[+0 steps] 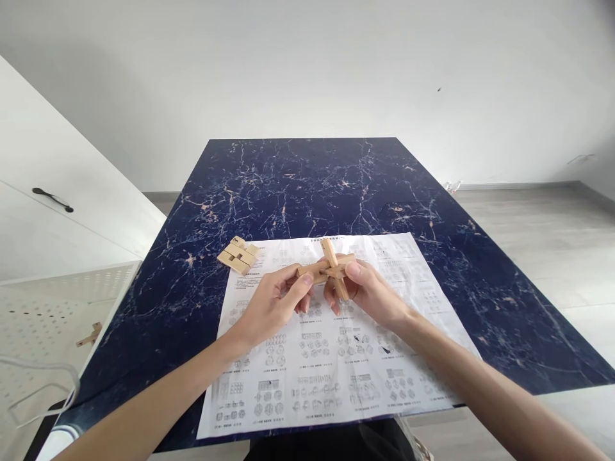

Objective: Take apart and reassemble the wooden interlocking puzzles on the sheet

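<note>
As I look down through the head camera, two bare hands meet near the middle of the frame over a large printed sheet. Between them is an interlocking wooden piece (331,271), made of straight-edged, pale brown bars with visible grain; one bar stands up at a slant and crosses others that lie nearly level. I see the left hand (275,299) with its fingers clamped on the left end of the level part, thumb on top. The right hand (377,298) has its thumb and fingers closed on the right side, near the crossing; some of its fingertips are hidden behind the wood.

Left of the hands, a flat cluster of wooden blocks (247,257) lies over the upper left corner of the paper sheet (283,433). Its squared bars sit side by side around a small dark gap, and one carries a black mark. The paper is thin, white and slightly rippled, covered in small grey diagrams too fine for me to read. Beneath it spreads a dark blue surface (307,192), veined like marble in white and rust. At upper left I see a smooth white cabinet (72,160) with a curved black handle (52,200).
</note>
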Demonstrator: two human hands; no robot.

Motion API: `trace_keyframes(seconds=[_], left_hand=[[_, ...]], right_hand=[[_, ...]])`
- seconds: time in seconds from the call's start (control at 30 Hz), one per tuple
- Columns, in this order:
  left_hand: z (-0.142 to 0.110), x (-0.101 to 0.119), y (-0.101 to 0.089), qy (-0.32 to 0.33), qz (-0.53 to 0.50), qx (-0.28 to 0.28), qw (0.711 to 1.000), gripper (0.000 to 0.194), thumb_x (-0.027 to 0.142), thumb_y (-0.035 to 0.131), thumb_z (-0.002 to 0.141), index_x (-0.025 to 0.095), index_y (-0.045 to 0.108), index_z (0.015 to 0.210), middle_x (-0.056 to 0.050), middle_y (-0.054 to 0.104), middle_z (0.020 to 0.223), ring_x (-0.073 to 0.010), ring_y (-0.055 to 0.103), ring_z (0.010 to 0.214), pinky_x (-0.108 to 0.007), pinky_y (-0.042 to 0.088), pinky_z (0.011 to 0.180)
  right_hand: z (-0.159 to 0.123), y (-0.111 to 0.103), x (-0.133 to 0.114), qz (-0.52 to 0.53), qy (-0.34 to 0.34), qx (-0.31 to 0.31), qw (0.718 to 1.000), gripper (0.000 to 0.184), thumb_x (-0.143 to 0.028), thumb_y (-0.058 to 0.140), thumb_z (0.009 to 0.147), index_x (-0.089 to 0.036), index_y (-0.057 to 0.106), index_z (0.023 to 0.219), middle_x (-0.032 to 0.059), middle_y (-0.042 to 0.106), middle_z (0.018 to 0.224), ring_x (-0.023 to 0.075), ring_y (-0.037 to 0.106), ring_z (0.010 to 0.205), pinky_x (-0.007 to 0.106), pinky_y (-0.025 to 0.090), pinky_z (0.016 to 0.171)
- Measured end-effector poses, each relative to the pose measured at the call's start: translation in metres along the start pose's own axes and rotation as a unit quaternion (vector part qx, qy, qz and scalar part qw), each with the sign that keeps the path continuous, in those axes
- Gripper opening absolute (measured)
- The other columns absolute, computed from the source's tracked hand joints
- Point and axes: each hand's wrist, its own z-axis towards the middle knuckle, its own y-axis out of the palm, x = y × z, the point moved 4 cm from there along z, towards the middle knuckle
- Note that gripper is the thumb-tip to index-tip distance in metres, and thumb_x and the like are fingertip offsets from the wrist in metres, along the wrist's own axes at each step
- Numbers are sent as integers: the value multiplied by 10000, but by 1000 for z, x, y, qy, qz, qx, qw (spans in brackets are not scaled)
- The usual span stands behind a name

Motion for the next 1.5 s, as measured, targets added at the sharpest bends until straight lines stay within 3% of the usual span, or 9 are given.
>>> trace_keyframes(seconds=[0.13,0.27,0.67,0.77,0.93,1.07,1.23,1.37,1.5], left_hand=[[-1,1,0,-1,-4,3,1000,434,487,528,1093,188,588,785,8,610,673,-124,561,595,-264,442,592],[1,2,-1,8,-17,9,1000,420,475,536,1096,187,594,796,12,604,675,-118,549,581,-263,429,579],[7,-6,-18,11,-79,121,989,374,443,522,1104,192,617,844,22,577,672,-124,540,614,-256,446,585],[8,-9,-19,7,-97,131,987,379,452,528,1098,192,611,834,22,574,657,-123,522,596,-252,433,565],[7,-8,-18,11,-101,132,986,390,461,530,1098,195,591,819,26,563,657,-114,494,573,-252,427,563],[5,-6,-17,10,-99,120,988,405,470,518,1105,194,591,818,27,561,655,-111,476,565,-256,425,569],[4,-6,-15,9,-103,106,989,409,471,530,1100,193,592,807,26,556,665,-109,475,573,-257,417,567],[3,-6,-16,15,-89,98,991,422,460,527,1097,194,583,774,28,541,653,-110,475,571,-263,409,567],[2,-3,-12,15,-58,62,996,423,447,524,1095,192,578,762,28,561,648,-105,494,563,-261,407,572]], right_hand=[[1,1,0,9,-2,-18,1000,535,-699,626,983,-192,782,1050,-16,484,683,192,571,655,334,519,589],[-1,-2,2,-10,1,-1,1000,523,-693,644,956,-178,733,975,38,612,789,188,565,661,345,499,594],[-8,4,4,-105,24,-18,994,678,-742,741,860,-196,607,1239,99,699,1066,196,629,766,360,545,666],[-11,3,0,-293,-30,19,955,679,-692,818,799,-223,594,1236,66,684,990,220,627,799,378,556,695],[-12,6,1,-537,-137,38,831,740,-571,877,802,-228,529,1358,140,678,1233,337,639,1092,534,574,945],[-9,5,8,-567,-138,42,811,763,-537,841,867,-241,488,1475,160,648,1363,381,593,1272,590,565,1046],[-8,1,7,-541,-135,42,829,781,-577,849,866,-279,527,1512,151,612,1504,413,468,1491,655,460,1206],[-11,-11,-1,-396,-106,62,910,701,-545,787,938,-322,516,1544,122,546,1607,383,498,1495,647,430,1232],[-12,-19,-6,-152,-82,50,984,632,-605,628,1039,-305,493,1578,141,594,1567,347,662,1321,578,553,1103]])
